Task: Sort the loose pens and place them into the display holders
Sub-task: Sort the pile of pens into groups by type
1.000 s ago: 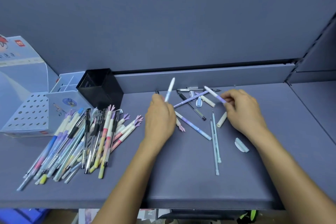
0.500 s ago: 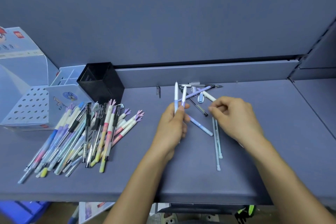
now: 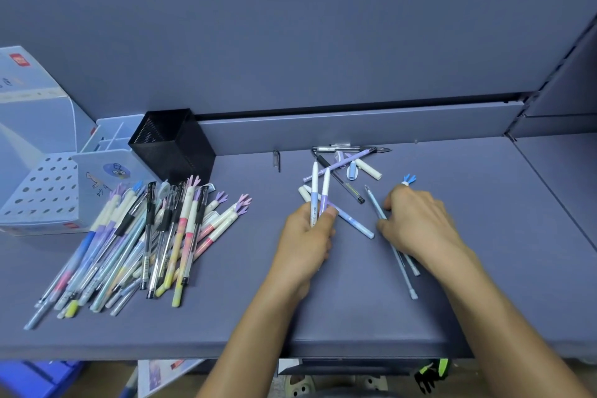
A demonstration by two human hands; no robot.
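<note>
- Left hand (image 3: 307,236) grips two white-and-purple pens (image 3: 318,194), held near upright, free ends toward the shelf's (image 3: 500,236) back edge.
- Right hand (image 3: 416,223) is curled palm-down. A blue claw-topped pen (image 3: 408,179) pokes out past the knuckles, so it reads as gripped, though the contact is hidden.
- Loose scatter (image 3: 342,168) lies by the back edge, beyond and between both hands.
- A lilac pen (image 3: 355,224) lies diagonally between the hands, its far end at the left fingertips.
- Thin refills (image 3: 403,268) run under the right hand toward the front edge.
- Sorted pile (image 3: 155,236) lies left; black mesh holder (image 3: 174,145) and white divided holder (image 3: 106,142) stand toward the back-left corner.
- Left hand is nearer them, so the drop-off is a leftward carry.
</note>
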